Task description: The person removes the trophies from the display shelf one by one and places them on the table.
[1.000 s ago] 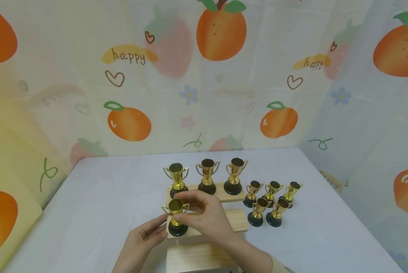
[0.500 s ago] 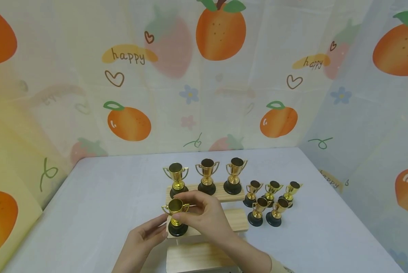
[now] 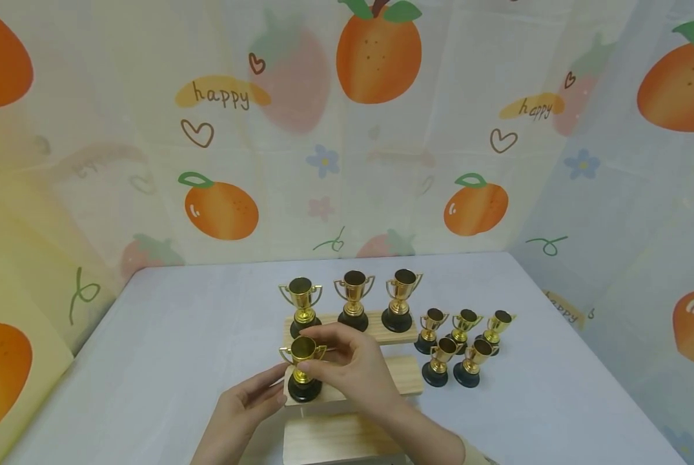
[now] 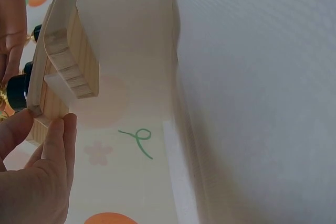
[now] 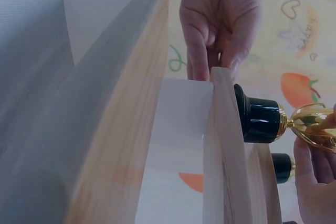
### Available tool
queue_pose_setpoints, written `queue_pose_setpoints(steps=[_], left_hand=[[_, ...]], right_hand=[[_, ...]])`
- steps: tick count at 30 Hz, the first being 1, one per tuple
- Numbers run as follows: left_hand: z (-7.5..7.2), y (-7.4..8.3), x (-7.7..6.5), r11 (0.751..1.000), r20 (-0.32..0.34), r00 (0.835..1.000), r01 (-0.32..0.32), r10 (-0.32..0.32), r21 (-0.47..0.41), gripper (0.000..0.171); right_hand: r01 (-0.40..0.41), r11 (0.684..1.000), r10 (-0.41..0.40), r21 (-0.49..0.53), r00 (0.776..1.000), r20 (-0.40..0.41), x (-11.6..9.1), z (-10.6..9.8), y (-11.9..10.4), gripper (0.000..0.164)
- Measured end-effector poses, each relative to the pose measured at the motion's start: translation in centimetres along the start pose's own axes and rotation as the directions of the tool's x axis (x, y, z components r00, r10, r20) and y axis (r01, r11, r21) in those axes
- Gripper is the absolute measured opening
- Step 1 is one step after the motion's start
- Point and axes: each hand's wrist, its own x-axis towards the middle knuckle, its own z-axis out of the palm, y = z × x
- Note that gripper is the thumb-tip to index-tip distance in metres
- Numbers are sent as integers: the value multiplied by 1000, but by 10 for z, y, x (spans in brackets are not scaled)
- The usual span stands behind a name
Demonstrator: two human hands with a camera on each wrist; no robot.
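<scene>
A gold trophy cup with a black base (image 3: 305,389) stands at the left end of the middle step of a three-step wooden stand (image 3: 405,376). My right hand (image 3: 355,369) pinches its cup between thumb and fingers. In the right wrist view, the trophy's base (image 5: 260,120) is at the step's surface; I cannot tell whether it fully touches. My left hand (image 3: 243,405) pinches the left end of that same step; the left wrist view shows the thumb (image 4: 16,129) on one face and fingers (image 4: 55,140) on the other.
Three larger trophies (image 3: 354,300) line the top step. Several smaller trophies (image 3: 467,361) stand on the white table (image 3: 166,361), right of the stand. The lowest step (image 3: 335,439) lies nearest the front. A fruit-printed cloth (image 3: 381,161) encloses the back and sides.
The trophy in my right hand has shifted very slightly to the right on the middle step. My left hand keeps its place on the step's end.
</scene>
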Motion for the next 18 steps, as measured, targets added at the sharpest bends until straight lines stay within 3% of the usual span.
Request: queue_pose_setpoints(steps=[18], left_hand=[[1,2,-1,1000,-6,1000,11,-11,-3,56]], right_hand=[[58,998,-58,0,998,-22,-10,-21,-4,41]])
